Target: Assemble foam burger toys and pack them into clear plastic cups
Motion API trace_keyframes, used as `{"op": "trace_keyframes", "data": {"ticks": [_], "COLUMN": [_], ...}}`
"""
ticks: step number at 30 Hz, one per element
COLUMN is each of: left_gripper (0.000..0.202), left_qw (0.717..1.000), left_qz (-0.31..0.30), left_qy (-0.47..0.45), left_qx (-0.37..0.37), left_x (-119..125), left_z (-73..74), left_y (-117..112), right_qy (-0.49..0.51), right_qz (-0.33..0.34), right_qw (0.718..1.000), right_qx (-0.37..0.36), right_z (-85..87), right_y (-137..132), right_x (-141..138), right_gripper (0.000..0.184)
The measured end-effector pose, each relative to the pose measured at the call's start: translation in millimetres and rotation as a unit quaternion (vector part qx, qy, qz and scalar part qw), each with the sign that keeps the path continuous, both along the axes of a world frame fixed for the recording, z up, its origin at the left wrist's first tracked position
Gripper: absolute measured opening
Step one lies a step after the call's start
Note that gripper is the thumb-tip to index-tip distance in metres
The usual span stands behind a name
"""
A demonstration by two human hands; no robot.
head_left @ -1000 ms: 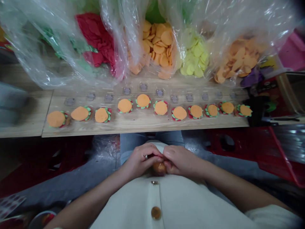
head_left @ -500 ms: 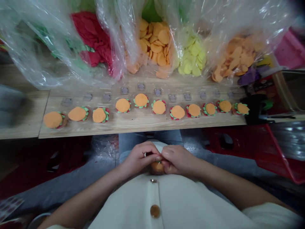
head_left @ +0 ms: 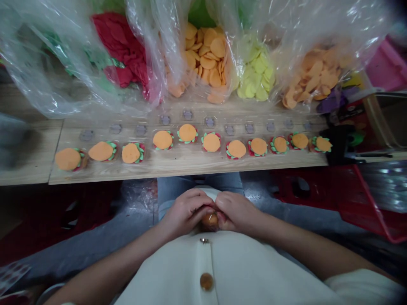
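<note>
Miniature burger piece [head_left: 209, 222] sits at lower centre, clasped between the left hand [head_left: 186, 213] and right hand [head_left: 237, 211], which meet around it above the white top [head_left: 206, 262]. Orange-topped burgers [head_left: 211, 142] line the wooden board [head_left: 187, 161] beyond.
</note>
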State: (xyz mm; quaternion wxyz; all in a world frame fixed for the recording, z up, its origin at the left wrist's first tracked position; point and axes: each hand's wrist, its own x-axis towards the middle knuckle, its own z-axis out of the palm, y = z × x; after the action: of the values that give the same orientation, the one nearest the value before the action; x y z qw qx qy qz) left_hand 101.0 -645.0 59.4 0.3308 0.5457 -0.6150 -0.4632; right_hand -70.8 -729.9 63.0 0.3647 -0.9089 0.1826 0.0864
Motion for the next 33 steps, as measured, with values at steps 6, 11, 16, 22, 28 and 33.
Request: {"op": "trace_keyframes", "data": {"ticks": [6,11,16,22,28,33], "left_gripper": [0.019,0.021,0.031,0.062,0.036,0.036], "left_qw": [1.0,0.987,0.934,0.867,0.802,0.829], "left_qz": [0.009,0.061,0.09,0.129,0.224,0.188], "left_qy": [0.018,0.108,0.277,0.398,0.509,0.492], "left_qx": [0.016,0.106,0.207,0.27,0.218,0.191], "left_x": [-2,2,12,12,30,21], "left_z": [2.3,1.3,-10.1,-4.1,21.3,29.8], "left_y": [-3,-8,-10,-26,-68,-97], "right_qy": [-0.028,-0.044,-0.068,-0.123,-0.205,-0.243], "right_qz": [-0.034,-0.05,-0.215,-0.405,-0.404,-0.376], "right_qw": [0.999,0.991,0.915,0.764,0.858,0.838], "right_qx": [0.008,0.118,0.336,0.488,0.242,0.312], "right_z": [-5.1,5.5,-7.4,-25.7,8.5,14.8], "right_y": [7,-8,-24,-30,-65,-72], "right_x": [2,-2,-13,-5,1,-2], "right_gripper": [0.003,0.018,0.034,0.038,0.025,0.033]}}
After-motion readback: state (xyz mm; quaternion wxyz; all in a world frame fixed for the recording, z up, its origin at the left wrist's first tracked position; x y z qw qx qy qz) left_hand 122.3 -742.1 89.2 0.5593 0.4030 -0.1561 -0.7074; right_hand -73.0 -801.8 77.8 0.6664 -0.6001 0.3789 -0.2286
